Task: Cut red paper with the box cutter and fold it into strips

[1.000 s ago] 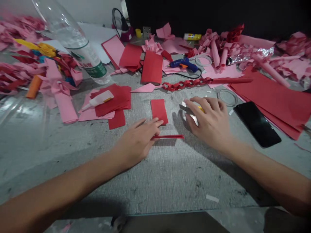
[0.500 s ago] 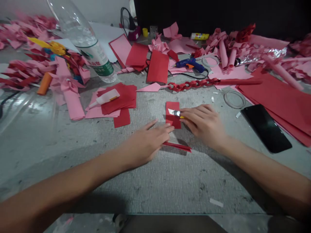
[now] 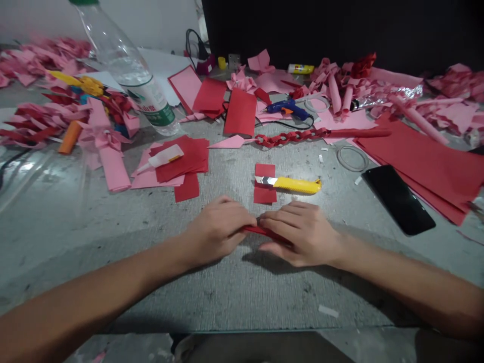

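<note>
A narrow folded red paper strip [image 3: 261,230] lies between my hands, near the middle of the table. My left hand [image 3: 219,227] pinches its left end, fingertips closed together. My right hand [image 3: 302,232] is curled over its right part, fingers above and thumb below, covering much of it. Just beyond them, a yellow utility knife [image 3: 297,185] rests with its blade out across a small red paper rectangle [image 3: 264,196]; neither hand touches it.
A glue bottle [image 3: 165,156] tops red and pink sheets at left, near a water bottle [image 3: 143,85]. Behind are a red paper chain [image 3: 291,137] and a blue glue gun [image 3: 289,107]. A phone [image 3: 399,200] and large red sheets [image 3: 423,161] lie right.
My right hand has let go of the utility knife, leaving it on the red rectangle, and moved toward me onto the strip. My left hand has drawn back and grips the strip's left end.
</note>
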A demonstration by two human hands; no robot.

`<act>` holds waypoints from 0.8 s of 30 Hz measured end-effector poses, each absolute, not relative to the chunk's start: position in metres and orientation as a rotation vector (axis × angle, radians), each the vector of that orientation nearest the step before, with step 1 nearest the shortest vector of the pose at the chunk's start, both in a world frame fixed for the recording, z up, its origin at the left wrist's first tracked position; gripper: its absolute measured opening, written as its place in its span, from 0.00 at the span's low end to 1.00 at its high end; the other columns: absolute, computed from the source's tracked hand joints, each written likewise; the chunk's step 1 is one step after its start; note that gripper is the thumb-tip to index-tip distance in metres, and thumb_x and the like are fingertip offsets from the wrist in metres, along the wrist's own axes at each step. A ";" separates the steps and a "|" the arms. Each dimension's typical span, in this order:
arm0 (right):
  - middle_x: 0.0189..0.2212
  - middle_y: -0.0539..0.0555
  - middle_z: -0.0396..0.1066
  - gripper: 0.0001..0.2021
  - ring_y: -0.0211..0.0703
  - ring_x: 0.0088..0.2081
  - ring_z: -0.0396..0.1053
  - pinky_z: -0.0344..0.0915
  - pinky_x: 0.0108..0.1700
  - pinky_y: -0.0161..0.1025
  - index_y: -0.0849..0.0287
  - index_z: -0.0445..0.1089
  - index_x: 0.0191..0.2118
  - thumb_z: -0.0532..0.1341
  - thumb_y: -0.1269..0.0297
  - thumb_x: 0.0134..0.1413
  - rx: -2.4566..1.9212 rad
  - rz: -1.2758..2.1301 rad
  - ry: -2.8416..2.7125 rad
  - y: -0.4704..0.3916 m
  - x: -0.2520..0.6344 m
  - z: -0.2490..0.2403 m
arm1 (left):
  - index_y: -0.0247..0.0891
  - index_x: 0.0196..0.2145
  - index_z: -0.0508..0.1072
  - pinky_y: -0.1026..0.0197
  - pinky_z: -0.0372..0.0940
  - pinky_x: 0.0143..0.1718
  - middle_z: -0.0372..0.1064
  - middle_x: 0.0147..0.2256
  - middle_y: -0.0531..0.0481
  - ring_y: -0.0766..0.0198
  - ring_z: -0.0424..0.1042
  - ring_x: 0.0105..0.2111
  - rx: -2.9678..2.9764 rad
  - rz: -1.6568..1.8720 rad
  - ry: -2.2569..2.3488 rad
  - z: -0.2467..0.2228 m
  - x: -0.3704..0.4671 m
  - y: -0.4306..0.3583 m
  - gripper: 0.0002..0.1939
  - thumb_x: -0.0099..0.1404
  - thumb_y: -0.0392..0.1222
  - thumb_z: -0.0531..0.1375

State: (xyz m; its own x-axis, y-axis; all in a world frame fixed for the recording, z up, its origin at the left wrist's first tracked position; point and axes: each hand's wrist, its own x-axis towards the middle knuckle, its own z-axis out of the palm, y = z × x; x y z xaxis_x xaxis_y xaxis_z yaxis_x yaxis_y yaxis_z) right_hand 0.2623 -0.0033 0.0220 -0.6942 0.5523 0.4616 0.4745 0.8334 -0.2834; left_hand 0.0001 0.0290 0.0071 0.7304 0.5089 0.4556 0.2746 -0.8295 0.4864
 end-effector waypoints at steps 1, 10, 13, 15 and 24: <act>0.44 0.57 0.86 0.10 0.48 0.37 0.82 0.73 0.38 0.46 0.58 0.79 0.50 0.64 0.59 0.73 -0.763 0.153 -2.483 -0.004 0.262 0.020 | 0.41 0.44 0.77 0.54 0.68 0.47 0.83 0.37 0.53 0.63 0.80 0.38 2.543 0.837 0.613 0.007 0.000 0.029 0.04 0.77 0.36 0.61; 0.30 0.54 0.79 0.10 0.42 0.31 0.75 0.68 0.34 0.41 0.60 0.78 0.44 0.59 0.68 0.75 -0.776 0.292 -2.425 0.001 0.265 0.015 | 0.43 0.43 0.78 0.55 0.67 0.41 0.83 0.35 0.58 0.65 0.79 0.34 2.419 0.917 0.710 0.018 0.001 0.026 0.06 0.78 0.35 0.62; 0.28 0.51 0.78 0.10 0.40 0.29 0.73 0.66 0.32 0.40 0.58 0.78 0.44 0.59 0.68 0.76 -0.827 0.332 -2.386 0.001 0.266 0.012 | 0.44 0.42 0.79 0.55 0.68 0.40 0.82 0.33 0.57 0.64 0.78 0.33 2.365 0.958 0.773 0.020 0.000 0.024 0.06 0.78 0.37 0.62; 0.28 0.50 0.78 0.09 0.39 0.29 0.74 0.65 0.32 0.40 0.58 0.79 0.45 0.59 0.67 0.77 -0.853 0.374 -2.349 0.001 0.266 0.009 | 0.45 0.41 0.80 0.55 0.69 0.39 0.82 0.32 0.56 0.63 0.78 0.33 2.318 0.970 0.830 0.021 0.001 0.023 0.06 0.78 0.39 0.63; 0.31 0.51 0.82 0.09 0.37 0.30 0.76 0.65 0.34 0.36 0.58 0.82 0.48 0.62 0.66 0.76 -0.872 0.624 -2.241 0.002 0.266 0.013 | 0.45 0.41 0.82 0.54 0.70 0.38 0.83 0.33 0.55 0.63 0.79 0.33 2.228 1.021 0.881 0.023 0.000 0.022 0.06 0.78 0.41 0.65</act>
